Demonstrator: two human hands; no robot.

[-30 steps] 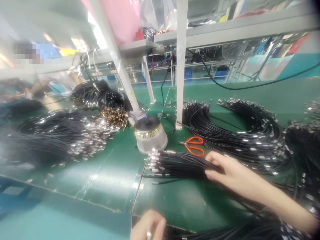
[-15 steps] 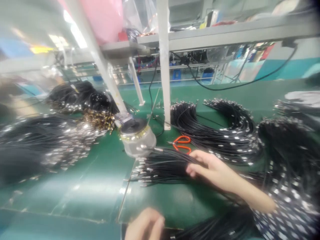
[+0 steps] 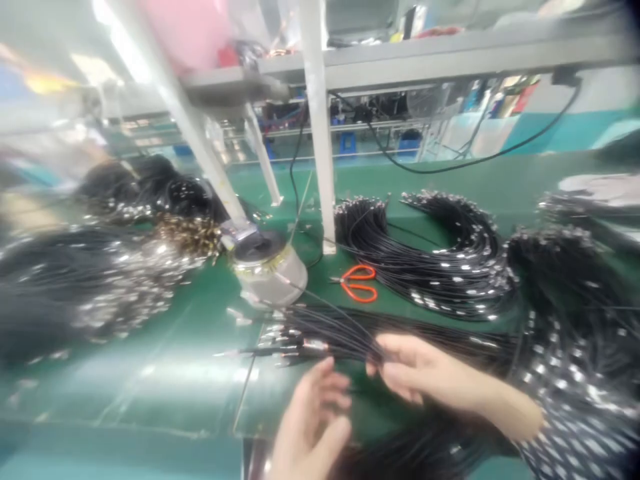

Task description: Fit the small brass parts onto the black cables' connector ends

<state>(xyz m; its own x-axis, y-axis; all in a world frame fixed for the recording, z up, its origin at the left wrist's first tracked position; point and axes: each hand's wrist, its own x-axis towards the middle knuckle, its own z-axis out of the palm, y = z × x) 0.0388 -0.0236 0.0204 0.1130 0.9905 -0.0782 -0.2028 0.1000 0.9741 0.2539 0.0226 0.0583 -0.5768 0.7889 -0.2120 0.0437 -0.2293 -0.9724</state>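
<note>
My right hand (image 3: 415, 365) is closed round several black cables (image 3: 345, 333), whose metal-tipped ends fan out to the left. More cables of the same bundle lie on the green table (image 3: 200, 373) behind and beneath them. Just to the left, my left hand (image 3: 315, 420) holds nothing; its fingers are apart and reach toward the cables without gripping them. Orange-handled scissors (image 3: 357, 283) lie flat beyond the bundle. A white round container (image 3: 273, 280) with a dark top stands near the cable ends.
Behind the scissors lies a large curved bundle of black cables (image 3: 425, 280). Further heaps of cables (image 3: 575, 280) cover the right side, and another pile (image 3: 90, 280) fills the left. A white metal post (image 3: 319, 133) rises from the table, with a shelf (image 3: 425, 60) above.
My right hand has gripped several cables and drawn them slightly toward me. My left hand has risen from the table's near edge toward the cable ends, its fingers spreading. The view shifted slightly.
</note>
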